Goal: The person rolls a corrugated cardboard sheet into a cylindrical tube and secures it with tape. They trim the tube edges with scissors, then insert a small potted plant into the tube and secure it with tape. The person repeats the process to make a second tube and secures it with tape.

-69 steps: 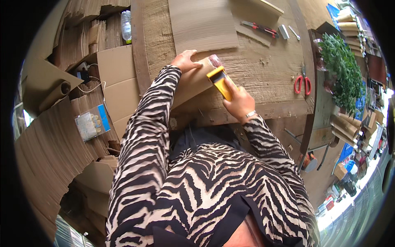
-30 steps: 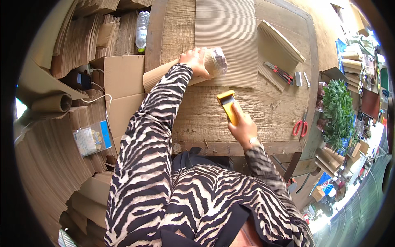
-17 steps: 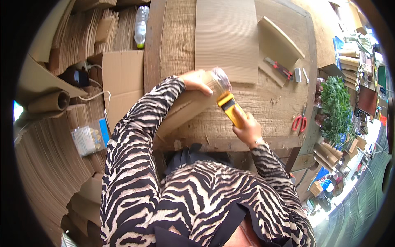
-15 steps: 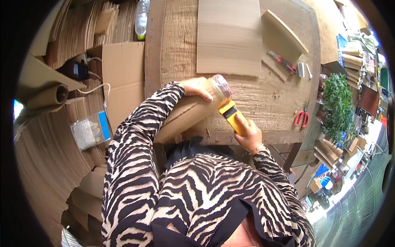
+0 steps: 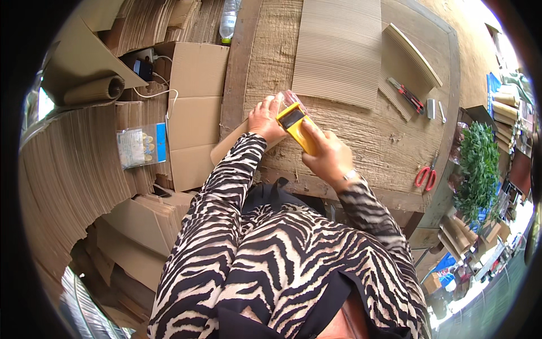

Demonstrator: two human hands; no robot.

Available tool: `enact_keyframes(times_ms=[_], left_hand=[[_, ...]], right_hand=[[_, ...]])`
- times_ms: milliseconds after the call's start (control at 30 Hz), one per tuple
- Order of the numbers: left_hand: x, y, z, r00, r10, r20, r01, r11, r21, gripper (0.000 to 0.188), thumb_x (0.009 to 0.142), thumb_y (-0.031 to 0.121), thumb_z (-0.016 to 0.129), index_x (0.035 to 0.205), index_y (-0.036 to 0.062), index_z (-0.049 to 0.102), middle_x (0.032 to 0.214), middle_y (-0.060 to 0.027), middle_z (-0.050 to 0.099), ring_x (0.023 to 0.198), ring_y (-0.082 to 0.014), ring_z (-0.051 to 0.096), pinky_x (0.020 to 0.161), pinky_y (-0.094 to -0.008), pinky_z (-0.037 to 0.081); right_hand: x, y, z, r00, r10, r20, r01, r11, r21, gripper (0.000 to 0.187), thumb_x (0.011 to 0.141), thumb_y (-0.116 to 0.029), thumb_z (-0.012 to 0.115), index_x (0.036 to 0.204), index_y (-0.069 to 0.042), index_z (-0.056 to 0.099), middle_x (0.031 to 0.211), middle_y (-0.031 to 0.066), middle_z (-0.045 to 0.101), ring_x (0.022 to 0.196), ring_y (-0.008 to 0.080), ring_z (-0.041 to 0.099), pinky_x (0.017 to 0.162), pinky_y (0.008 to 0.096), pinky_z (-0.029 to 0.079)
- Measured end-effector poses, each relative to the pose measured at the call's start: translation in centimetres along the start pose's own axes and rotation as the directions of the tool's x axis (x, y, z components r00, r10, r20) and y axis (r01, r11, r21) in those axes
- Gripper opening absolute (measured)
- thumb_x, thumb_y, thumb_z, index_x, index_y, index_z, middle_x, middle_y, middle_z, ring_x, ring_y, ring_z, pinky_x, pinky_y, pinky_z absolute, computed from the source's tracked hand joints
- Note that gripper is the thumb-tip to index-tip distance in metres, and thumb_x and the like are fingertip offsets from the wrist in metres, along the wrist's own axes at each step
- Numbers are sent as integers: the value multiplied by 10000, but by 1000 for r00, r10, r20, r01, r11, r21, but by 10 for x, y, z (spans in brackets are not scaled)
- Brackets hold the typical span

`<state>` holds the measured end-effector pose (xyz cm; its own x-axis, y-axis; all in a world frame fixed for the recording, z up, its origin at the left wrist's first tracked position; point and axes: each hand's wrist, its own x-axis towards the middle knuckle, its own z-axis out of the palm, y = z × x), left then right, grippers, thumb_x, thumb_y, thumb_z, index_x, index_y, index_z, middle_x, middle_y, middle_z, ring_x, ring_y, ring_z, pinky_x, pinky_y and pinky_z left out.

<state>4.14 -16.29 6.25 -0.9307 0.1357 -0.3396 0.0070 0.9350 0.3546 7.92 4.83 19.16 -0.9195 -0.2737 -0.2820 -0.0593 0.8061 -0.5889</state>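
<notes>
My right hand [image 5: 329,157] is closed around the yellow handle of a tape dispenser [image 5: 303,141]. A clear, pinkish roll of tape [image 5: 294,100] shows at the dispenser's far end. Just left of it, my left hand [image 5: 266,120] is wrapped over the end of a rolled-up piece of cardboard [image 5: 230,141], fingers curled close to the dispenser's head. My left hand and sleeve hide much of the roll, which slants over the table's near left edge. Whether the tape touches the cardboard is hidden.
On the wooden table [image 5: 344,144] lie a corrugated sheet [image 5: 337,53], a curved cardboard piece [image 5: 415,53], a red utility knife [image 5: 405,95] and red-handled scissors [image 5: 426,176]. Cardboard stacks [image 5: 68,192] and a bottle [image 5: 228,22] are left; green foliage [image 5: 477,169] is right.
The dispenser has moved up and left, close against my left hand. My left hand has turned, fingers now curled over the roll's end. The cardboard roll has shifted, and the view has swung slightly.
</notes>
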Motion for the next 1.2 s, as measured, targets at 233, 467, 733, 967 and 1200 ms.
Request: enact_keyframes(times_ms=[233,467,733,967,1200], left_hand=[[31,-13,-34,933,-78,350,126,985,-117,1217,544,485,890,1534,218,235,1481,-137,402,1329,-347,451,1106,-438,408],[85,-108,-35,972,-58,227,158,879,-450,1079,630,425,894,1523,180,339,1467,-237,391,1320,-359,472,1084,-446,426],[63,-63,-28,986,-8,-164,49,967,251,844,790,324,675,1509,106,293,1511,-184,354,1378,-366,368,1123,-524,305],[68,-54,-63,987,-158,13,154,979,133,1193,562,517,874,1513,154,251,1430,-147,401,1321,-330,420,1071,-477,383],[89,-62,-99,982,-128,138,128,992,10,1165,550,448,875,1499,147,271,1414,-178,446,1284,-352,470,1066,-463,414]], right_hand=[[-96,62,12,993,96,66,-90,993,-83,725,695,-259,771,1375,-325,527,897,112,593,710,323,654,620,443,549],[15,57,73,998,-45,-33,40,988,-146,677,725,-248,739,1361,-331,523,871,114,583,672,323,652,593,446,548],[96,-6,62,995,-22,-98,13,996,-86,668,715,-282,745,1348,-323,535,871,110,615,749,326,666,667,444,558],[26,-5,27,997,-71,-22,70,995,-66,758,688,-255,777,1394,-317,507,870,115,585,703,317,656,608,445,551],[91,30,79,995,36,97,-20,987,-156,595,798,-255,691,1359,-296,496,871,204,627,748,385,672,627,478,552]])
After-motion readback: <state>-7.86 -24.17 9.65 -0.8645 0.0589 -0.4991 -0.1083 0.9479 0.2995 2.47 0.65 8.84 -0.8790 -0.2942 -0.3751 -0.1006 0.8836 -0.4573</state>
